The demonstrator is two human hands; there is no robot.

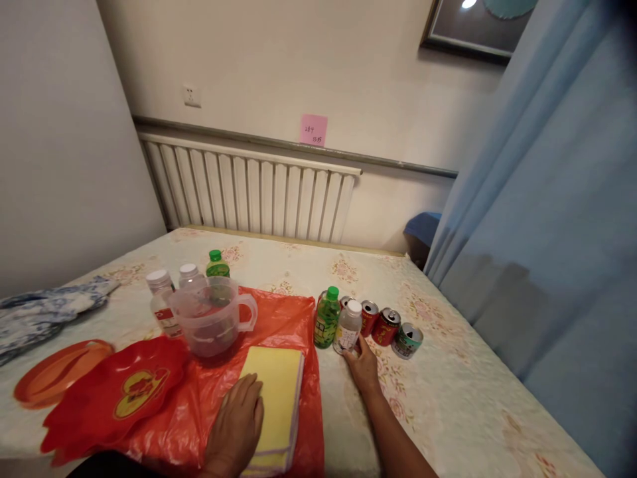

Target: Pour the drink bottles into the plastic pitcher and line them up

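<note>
My left hand (237, 419) lies flat, palm down, on the near left corner of a folded yellow cloth (275, 392) that rests on a red plastic bag (199, 398). My right hand (365, 367) reaches forward and its fingers touch the base of a small clear bottle with a white cap (348, 326). Whether the fingers grip that bottle is unclear. Beside it on the left stands a green bottle with a green cap (326, 318). To its right lie three tipped drink cans, two red (385, 326) and one green (408, 340).
A clear plastic measuring jug (212, 320) stands on the red bag, with two white-capped bottles (160, 300) and a green-capped bottle (217, 264) behind it. Blue patterned fabric (44, 312) lies at far left. A radiator (249, 192) and blue curtain (547, 232) bound the flowered tablecloth (472, 398).
</note>
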